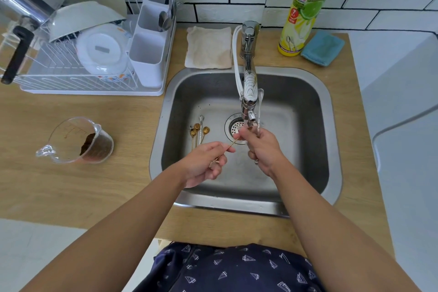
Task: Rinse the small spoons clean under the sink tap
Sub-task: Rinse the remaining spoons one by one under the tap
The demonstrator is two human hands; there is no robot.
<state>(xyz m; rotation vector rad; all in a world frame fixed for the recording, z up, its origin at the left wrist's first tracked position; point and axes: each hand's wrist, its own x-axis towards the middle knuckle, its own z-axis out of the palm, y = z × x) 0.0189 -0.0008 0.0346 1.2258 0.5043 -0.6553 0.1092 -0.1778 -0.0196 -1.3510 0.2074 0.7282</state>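
White brick tiles back a wooden counter (71, 187) with a square stainless-steel sink (331, 111) under a chrome tap (248, 83). Both bare arms reach over the basin: the left hand (203, 163) pinches the thin handle of a small gold spoon (231, 144), its bowl at the right hand (260, 147), whose curled fingers also grip an upright silver spoon (260, 111) beside the spout. Four more small spoons (198, 131) lie on the sink floor left of the drain. A clear measuring jug (78, 141) on the counter holds brown grounds.
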